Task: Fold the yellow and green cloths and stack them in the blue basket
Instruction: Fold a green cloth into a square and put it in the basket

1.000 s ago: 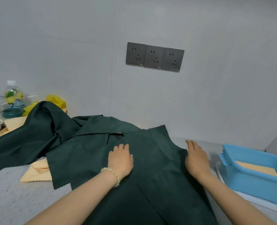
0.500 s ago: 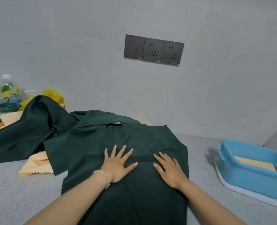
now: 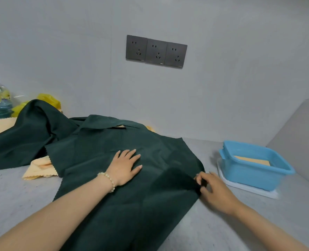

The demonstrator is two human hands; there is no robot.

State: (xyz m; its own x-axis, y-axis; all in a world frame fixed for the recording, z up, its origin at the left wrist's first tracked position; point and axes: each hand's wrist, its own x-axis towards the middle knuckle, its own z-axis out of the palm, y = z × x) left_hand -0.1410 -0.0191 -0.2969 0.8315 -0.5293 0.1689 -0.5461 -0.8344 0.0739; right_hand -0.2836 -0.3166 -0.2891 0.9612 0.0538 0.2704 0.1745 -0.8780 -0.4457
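Left hand (image 3: 124, 165) lies flat on the green cloth (image 3: 99, 151), fingers straight, pressing it to the counter (image 3: 222, 223). It looks like an anchor, so the fabric won't slide. Right hand (image 3: 213, 189) pinches the cloth's right edge between thumb and fingers, a flap lifted just off the surface; that reads as the start of a fold toward the middle. The cloth sprawls wide, its far left part heaped up. A loose yellow cloth (image 3: 39, 169) peeks from under its left edge. The blue basket (image 3: 249, 176) waits near the pinching hand, on a white tray (image 3: 249, 191), a folded yellow cloth (image 3: 251, 159) already inside.
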